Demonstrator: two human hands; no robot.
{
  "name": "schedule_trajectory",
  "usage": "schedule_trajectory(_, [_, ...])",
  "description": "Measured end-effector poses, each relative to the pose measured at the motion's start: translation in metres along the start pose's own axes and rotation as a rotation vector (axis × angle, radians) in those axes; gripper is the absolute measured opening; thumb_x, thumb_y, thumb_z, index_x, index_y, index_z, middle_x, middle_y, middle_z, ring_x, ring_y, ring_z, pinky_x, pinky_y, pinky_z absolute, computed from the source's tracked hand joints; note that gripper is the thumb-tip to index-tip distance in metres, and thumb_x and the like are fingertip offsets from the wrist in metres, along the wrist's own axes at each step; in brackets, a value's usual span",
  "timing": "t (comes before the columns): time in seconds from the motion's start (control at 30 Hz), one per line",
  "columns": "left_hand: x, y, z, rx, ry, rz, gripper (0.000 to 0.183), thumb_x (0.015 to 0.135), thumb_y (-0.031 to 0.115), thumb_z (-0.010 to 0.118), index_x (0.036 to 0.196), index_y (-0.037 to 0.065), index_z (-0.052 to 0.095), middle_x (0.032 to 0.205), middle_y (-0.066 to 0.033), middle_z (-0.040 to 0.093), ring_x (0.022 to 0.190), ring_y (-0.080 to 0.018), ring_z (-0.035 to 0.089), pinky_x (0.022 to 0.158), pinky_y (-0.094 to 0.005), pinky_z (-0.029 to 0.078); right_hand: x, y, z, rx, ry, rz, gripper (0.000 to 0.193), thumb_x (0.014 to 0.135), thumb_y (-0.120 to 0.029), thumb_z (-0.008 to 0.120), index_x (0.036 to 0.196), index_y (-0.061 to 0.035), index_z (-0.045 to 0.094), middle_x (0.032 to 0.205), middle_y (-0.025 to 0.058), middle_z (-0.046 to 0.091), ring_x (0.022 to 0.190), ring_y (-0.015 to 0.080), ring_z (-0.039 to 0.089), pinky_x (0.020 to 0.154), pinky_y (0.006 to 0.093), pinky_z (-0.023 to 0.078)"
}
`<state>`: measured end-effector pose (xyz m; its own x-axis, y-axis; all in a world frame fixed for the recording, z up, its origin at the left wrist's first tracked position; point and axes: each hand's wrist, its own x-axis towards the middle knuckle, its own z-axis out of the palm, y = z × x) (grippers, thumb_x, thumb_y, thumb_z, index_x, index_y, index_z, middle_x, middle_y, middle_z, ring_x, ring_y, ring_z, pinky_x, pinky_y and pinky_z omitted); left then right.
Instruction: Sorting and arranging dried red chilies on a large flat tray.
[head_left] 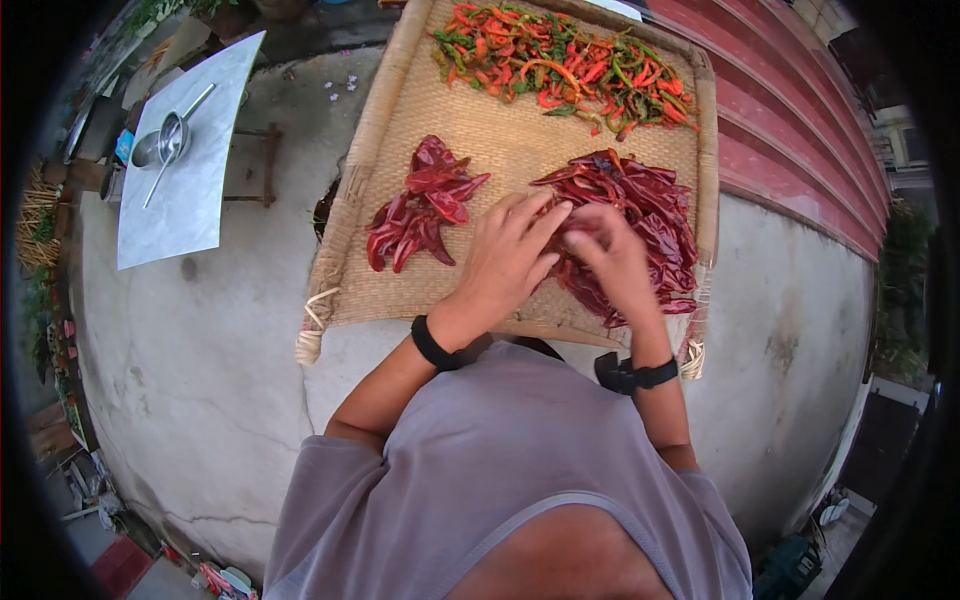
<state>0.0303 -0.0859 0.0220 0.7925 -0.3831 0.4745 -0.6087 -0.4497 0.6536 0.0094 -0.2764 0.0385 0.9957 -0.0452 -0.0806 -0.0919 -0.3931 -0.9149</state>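
Both hands meet at the left edge of a large pile of dried dark-red chili peppers (655,215) on a woven tray (400,290). My left hand (512,255) has its fingers bent around a red chili pepper, of which only a little shows between the fingers. Close against it, my right hand (608,250) is curled with its fingertips together, slightly blurred; what it pinches, if anything, is hidden. A smaller heap of dark-red chili peppers (425,205) lies on the tray to the left of my hands.
Thin red and green chilies (570,65) are spread along the tray's far end. To the left, a pale tabletop (190,215) bears a metal bowl (146,150) and a ladle (174,132). Red ridged panels (780,130) stand at the right, above the concrete floor (200,380).
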Motion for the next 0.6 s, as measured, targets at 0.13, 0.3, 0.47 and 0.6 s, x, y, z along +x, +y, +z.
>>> schedule_trajectory(0.13, [-0.009,-0.011,-0.001,0.088,-0.148,-0.035,0.039,0.087,0.014,0.068,0.126,0.01,0.062,0.114,-0.0083,0.065,0.104,-0.0284,0.056,0.086,-0.0429,0.042,-0.01,0.013,0.013,0.139,-0.131,0.069,0.031,0.091,-0.018,0.072,0.117,-0.0037,0.061,0.103,0.0103,0.068,0.095,0.0183,0.065,0.083,0.033,0.052])
schedule_trajectory(0.3, [-0.001,-0.042,-0.034,0.294,0.06,-0.147,0.025,0.09,0.012,0.063,0.115,0.01,0.067,0.096,-0.0094,0.067,0.089,-0.029,0.059,0.078,-0.0416,0.042,-0.003,0.022,-0.019,-0.777,0.174,-0.21,0.039,0.075,-0.009,0.077,0.113,-0.0092,0.066,0.12,0.009,0.063,0.119,0.031,0.052,0.102,0.0426,0.039])
schedule_trajectory(0.47, [0.012,-0.067,-0.06,0.639,0.173,-0.312,0.027,0.088,0.011,0.066,0.115,0.01,0.067,0.102,-0.0107,0.067,0.097,-0.0303,0.058,0.082,-0.0437,0.044,0.012,0.031,-0.019,-1.065,0.147,-0.371,0.044,0.074,-0.013,0.078,0.117,-0.014,0.067,0.135,0.0078,0.054,0.132,0.033,0.043,0.111,0.0523,0.028])
schedule_trajectory(0.6, [0.007,-0.062,-0.059,0.632,0.191,-0.295,0.032,0.086,0.009,0.068,0.118,0.009,0.065,0.112,-0.0118,0.064,0.105,-0.0322,0.056,0.088,-0.0445,0.043,0.021,0.049,-0.016,-1.115,0.106,-0.348,0.038,0.076,-0.014,0.076,0.114,-0.0156,0.069,0.132,0.0066,0.057,0.133,0.0319,0.042,0.112,0.0531,0.026])
